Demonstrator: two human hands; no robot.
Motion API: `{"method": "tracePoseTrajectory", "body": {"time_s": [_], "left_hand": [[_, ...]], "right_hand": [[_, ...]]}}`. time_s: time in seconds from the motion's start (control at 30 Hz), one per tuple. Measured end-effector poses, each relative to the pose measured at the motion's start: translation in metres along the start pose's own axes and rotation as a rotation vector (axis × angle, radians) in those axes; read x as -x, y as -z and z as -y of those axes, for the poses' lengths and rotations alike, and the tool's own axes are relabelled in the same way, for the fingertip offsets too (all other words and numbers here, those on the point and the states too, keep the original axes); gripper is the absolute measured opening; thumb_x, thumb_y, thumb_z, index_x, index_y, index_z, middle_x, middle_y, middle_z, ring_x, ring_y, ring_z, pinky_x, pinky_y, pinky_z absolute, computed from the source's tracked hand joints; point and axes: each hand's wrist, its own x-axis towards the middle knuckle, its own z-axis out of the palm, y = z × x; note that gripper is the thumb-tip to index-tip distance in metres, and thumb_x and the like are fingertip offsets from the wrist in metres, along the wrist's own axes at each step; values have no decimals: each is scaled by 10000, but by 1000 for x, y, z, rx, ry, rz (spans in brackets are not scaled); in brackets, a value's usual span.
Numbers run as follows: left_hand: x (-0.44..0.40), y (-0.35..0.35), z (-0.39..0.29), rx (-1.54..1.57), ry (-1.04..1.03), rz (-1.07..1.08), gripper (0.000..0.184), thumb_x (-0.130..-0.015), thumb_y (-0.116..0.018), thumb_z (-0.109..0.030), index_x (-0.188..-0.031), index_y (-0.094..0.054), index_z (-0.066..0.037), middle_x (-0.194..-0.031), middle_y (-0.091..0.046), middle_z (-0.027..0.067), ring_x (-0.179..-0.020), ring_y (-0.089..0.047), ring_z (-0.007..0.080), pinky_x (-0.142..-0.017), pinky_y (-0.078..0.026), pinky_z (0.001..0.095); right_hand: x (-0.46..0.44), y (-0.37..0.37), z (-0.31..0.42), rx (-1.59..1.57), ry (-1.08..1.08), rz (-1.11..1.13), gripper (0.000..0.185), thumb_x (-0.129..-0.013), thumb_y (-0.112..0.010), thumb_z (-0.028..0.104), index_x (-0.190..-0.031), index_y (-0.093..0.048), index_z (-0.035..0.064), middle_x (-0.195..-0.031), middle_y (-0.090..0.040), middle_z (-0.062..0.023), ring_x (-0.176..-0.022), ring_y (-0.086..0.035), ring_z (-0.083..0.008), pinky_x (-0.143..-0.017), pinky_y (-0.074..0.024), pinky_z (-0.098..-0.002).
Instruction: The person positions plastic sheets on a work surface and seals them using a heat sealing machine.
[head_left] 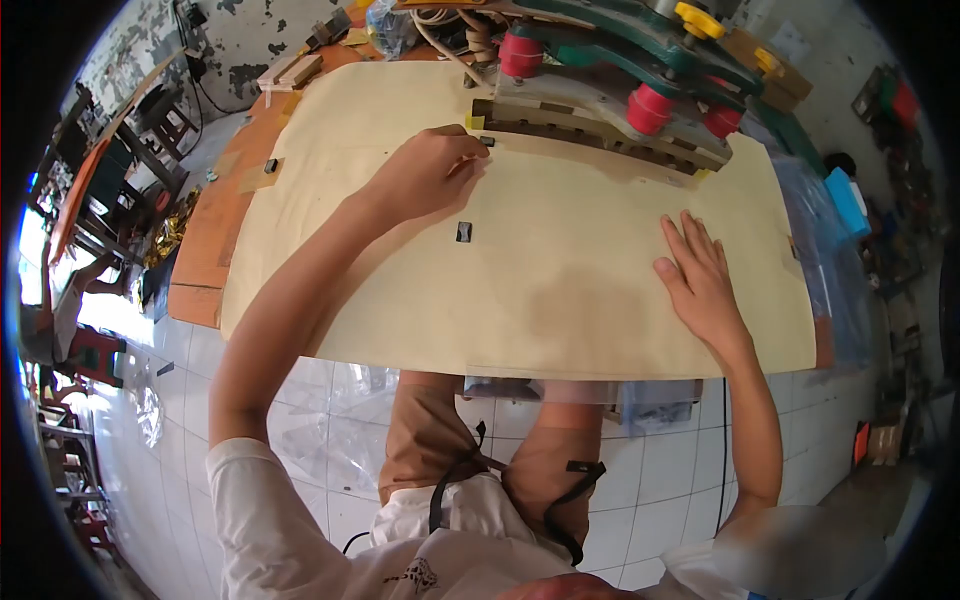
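A large cream-coloured sheet (400,300) covers the worktable in front of me. My left hand (432,172) reaches to its far side with fingers curled, the fingertips right beside a small black piece (487,141). Whether anything is pinched between those fingers is hidden. That piece lies at the left end of the press's metal plate (600,138). Another small black piece with a pale centre (464,232) lies nearer to me on the sheet. Flat on the right part of the sheet rests my right hand (703,283), its fingers extended.
A green press frame (620,62) with red cushions (648,108) and yellow knobs (699,20) stands over the sheet's far edge. Left, a small black block (271,165) sits near the orange table edge (205,260). Clear plastic (825,240) hangs at right.
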Motion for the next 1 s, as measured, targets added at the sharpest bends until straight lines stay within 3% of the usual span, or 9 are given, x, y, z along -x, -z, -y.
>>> {"method": "tracePoseTrajectory", "body": {"time_s": [0.1,0.3,0.7,1.0], "left_hand": [[5,-9,9,-12,-113,-121,180,-920,-576,-84,-1023,-684,18,-983,-646,176,-856,-648,321,-747,-532,377],[7,-7,20,-7,-172,-91,183,-922,-578,-105,-1029,-677,6,-1005,-630,157,-922,-620,320,-804,-514,383],[14,-4,14,-22,-115,-22,227,-921,-587,-141,-1069,-705,-15,-1055,-624,156,-1010,-587,311,-883,-484,386],[16,-4,15,-93,-141,-23,256,-929,-592,-174,-1099,-705,-19,-1100,-613,165,-1025,-580,307,-912,-472,383]], "right_hand": [[-3,-1,2,-4,-10,8,577,-998,-439,446,-1487,-386,145,-1555,-285,-210,-1454,-231,-375,-1175,-125,-530],[-8,1,10,-9,-24,22,561,-1003,-439,423,-1488,-386,146,-1559,-282,-204,-1461,-221,-363,-1180,-111,-521],[-11,3,12,-99,-16,5,548,-966,-520,333,-1465,-427,126,-1548,-318,-193,-1451,-258,-356,-1186,-132,-498],[-12,7,7,-86,13,26,562,-977,-501,387,-1468,-422,124,-1544,-326,-191,-1446,-269,-357,-1181,-133,-515]]}}
